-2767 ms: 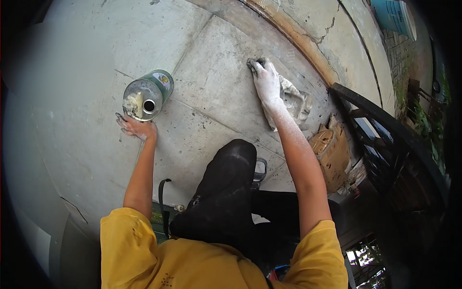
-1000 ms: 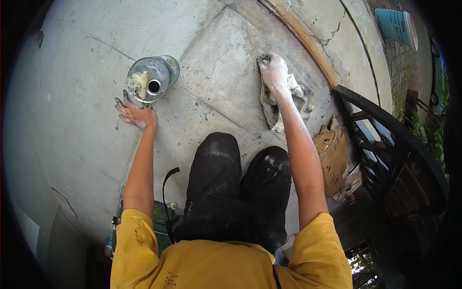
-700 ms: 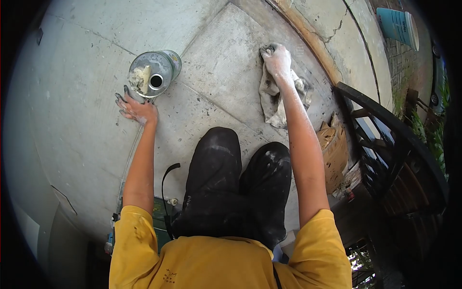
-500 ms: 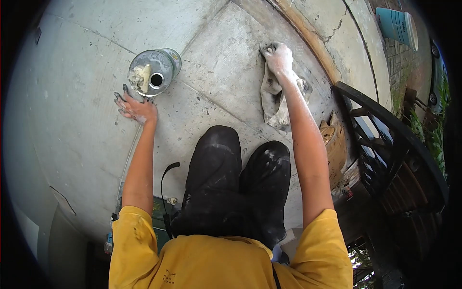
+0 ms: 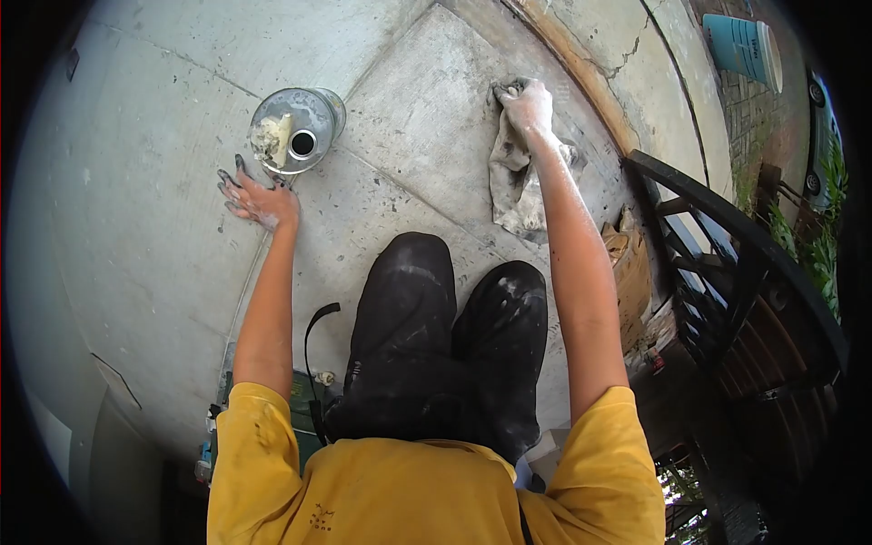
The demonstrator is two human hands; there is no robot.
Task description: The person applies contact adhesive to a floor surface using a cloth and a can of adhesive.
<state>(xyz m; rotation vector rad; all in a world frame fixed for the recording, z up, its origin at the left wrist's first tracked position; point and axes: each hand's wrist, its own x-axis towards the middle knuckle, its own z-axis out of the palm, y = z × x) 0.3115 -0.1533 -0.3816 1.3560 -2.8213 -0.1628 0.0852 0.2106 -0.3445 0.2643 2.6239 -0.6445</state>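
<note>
Head view has us kneeling on a grey concrete slab floor [image 5: 163,272], both arms stretched forward. Our right hand [image 5: 527,104] is clenched around a bunched, dirty white rag [image 5: 513,177], pressing its top end onto the concrete near the far right edge of the slab, just short of the brownish curb strip [image 5: 581,77]; the rest of the rag trails back beside our forearm. Our left hand [image 5: 259,195] lies flat with fingers spread, grasping nothing, its fingertips dark (white dust covers much of both hands). Just beyond it, very close to the fingers, stands a metal can [image 5: 295,127] with a round hole in its lid and a pale smear beside the hole. Right of the slab we see crumpled brown paper [image 5: 627,272], a black railing [image 5: 727,236] and, far off, a blue bucket [image 5: 745,41].
</note>
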